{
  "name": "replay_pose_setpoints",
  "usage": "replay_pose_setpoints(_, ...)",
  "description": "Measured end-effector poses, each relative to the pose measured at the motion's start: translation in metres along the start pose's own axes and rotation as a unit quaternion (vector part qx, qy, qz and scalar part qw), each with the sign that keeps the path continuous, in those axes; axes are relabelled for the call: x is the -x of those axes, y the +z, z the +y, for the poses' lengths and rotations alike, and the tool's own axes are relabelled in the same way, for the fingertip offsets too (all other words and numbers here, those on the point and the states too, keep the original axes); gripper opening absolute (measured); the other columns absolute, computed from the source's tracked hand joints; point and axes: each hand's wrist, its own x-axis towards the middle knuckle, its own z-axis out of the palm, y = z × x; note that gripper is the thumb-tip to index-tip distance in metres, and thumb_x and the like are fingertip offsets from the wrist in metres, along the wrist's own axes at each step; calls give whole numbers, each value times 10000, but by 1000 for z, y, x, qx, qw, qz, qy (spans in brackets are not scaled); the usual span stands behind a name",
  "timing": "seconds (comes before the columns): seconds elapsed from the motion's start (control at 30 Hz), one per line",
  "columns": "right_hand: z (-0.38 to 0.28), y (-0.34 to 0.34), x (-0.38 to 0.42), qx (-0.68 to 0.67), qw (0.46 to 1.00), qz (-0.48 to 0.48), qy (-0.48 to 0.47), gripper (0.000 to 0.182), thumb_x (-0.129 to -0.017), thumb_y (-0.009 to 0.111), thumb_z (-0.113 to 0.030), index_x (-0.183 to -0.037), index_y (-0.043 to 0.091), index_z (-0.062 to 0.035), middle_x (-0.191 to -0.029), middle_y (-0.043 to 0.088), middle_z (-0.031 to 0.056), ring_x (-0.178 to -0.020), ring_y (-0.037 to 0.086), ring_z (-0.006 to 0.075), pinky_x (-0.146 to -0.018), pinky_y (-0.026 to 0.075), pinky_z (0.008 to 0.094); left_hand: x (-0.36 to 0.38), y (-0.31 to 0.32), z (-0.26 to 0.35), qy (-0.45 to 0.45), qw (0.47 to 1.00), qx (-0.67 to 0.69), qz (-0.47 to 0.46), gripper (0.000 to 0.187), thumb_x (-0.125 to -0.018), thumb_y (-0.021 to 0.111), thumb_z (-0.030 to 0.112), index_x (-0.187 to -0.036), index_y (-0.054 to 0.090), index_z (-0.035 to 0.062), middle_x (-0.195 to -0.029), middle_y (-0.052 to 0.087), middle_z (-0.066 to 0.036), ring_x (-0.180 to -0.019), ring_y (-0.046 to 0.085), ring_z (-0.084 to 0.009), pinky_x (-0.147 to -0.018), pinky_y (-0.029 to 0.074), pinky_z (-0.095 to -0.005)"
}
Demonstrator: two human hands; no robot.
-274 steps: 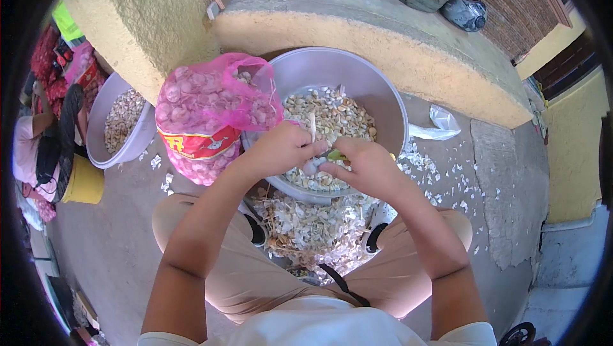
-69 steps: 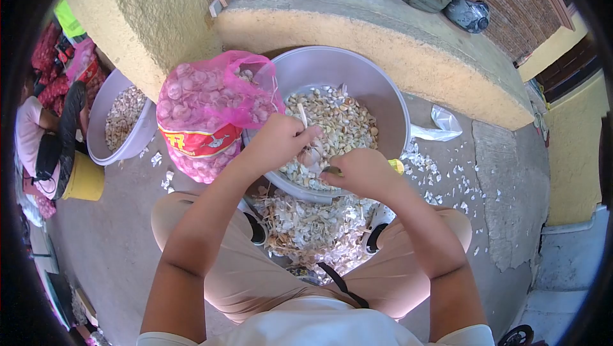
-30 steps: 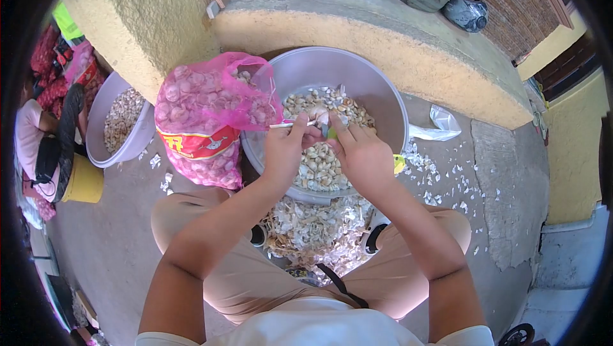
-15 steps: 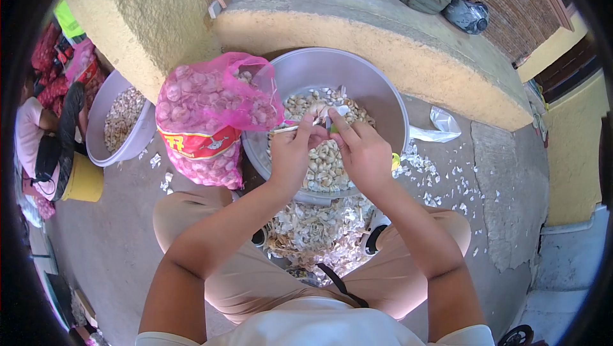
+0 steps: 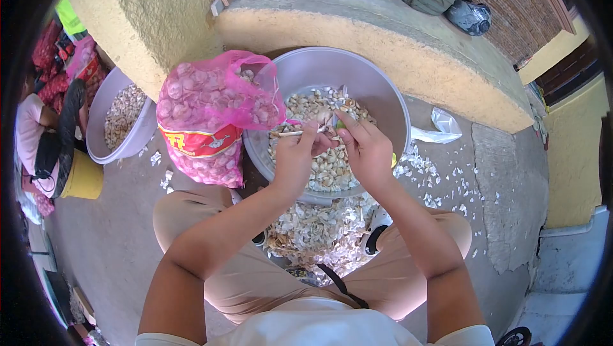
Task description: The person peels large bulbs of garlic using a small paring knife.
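Stem (image 5: 288, 133): tipped level
Left hand (image 5: 299, 154): closed on my garlic (image 5: 324, 117)
Right hand (image 5: 369, 154): pinching a green thing (image 5: 340, 125) (mostly hidden from me)

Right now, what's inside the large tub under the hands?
The large tub holds a heap of loose garlic cloves, with its far wall showing beyond. The left hand and right hand hide part of the heap, and whatever lies below the top layer cannot be seen.

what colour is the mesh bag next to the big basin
The mesh bag is bright pink; it shows best in the head view.
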Motion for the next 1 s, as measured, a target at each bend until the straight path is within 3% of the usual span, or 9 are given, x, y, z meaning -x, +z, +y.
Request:
replay_pose_setpoints(0.13, 2, -1, -1, -64, 998, -27, 7, 324, -782, 584, -218, -1101, 562, -170, -656, 510, 59, -562, 518, 223, -485, 422, 341, -9, -7, -8, -5, 999, 33, 7, 417, -894, 448, 321, -708, 589, -24, -708, 604, -88, -700, 607, -161, -681, 482, -265)
replay_pose_setpoints(0.43, -2, -9, 0, 0, 998, -50, -25, 449, -778, 585, -254, -1189, 476, -108, -779, 589, 82, -637, 566, 235, -528, 461, 337, -8, -5, -4, 55, 998, -21, 27, 392, -887, 471, 306, -699, 593, -16, -661, 589, -66, -630, 564, -111, -626, 470, -238)
replay_pose_setpoints(0.7, -6, -15, -1, 81, 994, -69, -37, 404, -772, 583, -253, -1135, 520, -85, -696, 546, 58, -606, 546, 207, -504, 452, 317, -8, -5, -9, 192, 964, -186, 13, 356, -880, 487, 253, -619, 545, 18, -573, 536, -18, -546, 466, -63, -516, 371, -226)
replay_pose_setpoints(0.8, -7, -17, -1, 100, 992, -66, -40, 393, -771, 581, -255, -1123, 532, -85, -676, 530, 54, -599, 541, 202, -501, 450, 312, -5, -3, -5, 183, 963, -196, -12, 325, -898, 447, 203, -650, 533, 10, -627, 524, -20, -617, 461, -73, -589, 374, -228)
replay_pose_setpoints(1.0, -7, -19, -2, 113, 991, -65, -39, 391, -766, 586, -243, -1123, 533, -95, -659, 519, 53, -590, 539, 200, -502, 448, 310, -6, -4, -5, 190, 961, -197, -27, 311, -896, 447, 181, -660, 535, -2, -641, 529, -26, -627, 472, -78, -594, 382, -228)
